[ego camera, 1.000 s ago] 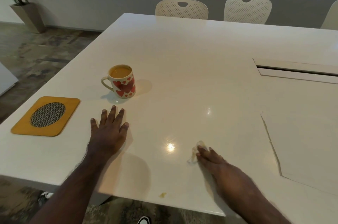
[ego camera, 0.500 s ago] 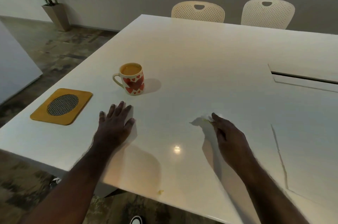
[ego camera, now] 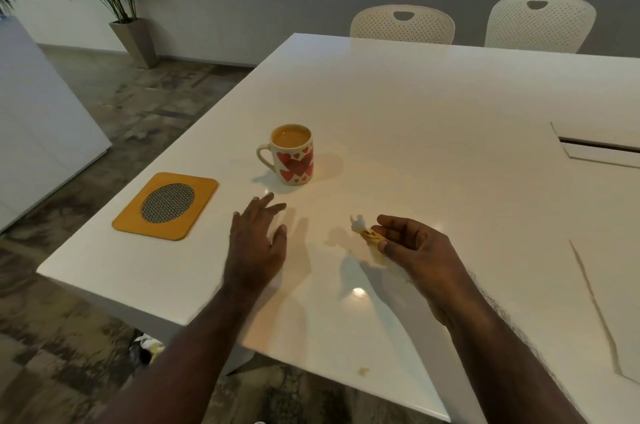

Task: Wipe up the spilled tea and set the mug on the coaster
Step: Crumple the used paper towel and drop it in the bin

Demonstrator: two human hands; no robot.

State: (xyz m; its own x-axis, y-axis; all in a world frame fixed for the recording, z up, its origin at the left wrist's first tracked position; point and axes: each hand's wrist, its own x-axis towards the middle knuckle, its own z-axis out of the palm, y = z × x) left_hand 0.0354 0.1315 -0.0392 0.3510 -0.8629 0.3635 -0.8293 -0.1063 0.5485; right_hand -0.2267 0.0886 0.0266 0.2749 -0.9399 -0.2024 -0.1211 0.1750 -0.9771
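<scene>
A white mug (ego camera: 293, 156) with red hearts stands full of tea on the white table (ego camera: 433, 118), its handle pointing left. To its left lies a yellow coaster (ego camera: 166, 206) with a dark mesh oval. My left hand (ego camera: 258, 239) hovers just above the table in front of the mug, fingers apart, holding nothing. My right hand (ego camera: 414, 248) is lifted a little off the table and pinches a crumpled, tea-stained tissue (ego camera: 369, 236). A small tea spot (ego camera: 363, 370) shows near the table's front edge.
Two cream perforated chairs (ego camera: 401, 24) stand at the far side. A cable slot (ego camera: 599, 146) and seams cut the table at right. A potted plant (ego camera: 119, 1) and a white cabinet (ego camera: 38, 125) stand on the left, past the table's corner.
My right hand has swept the tissue forward across the table and now lifts it off the surface. My left hand has lifted slightly and edged towards the mug.
</scene>
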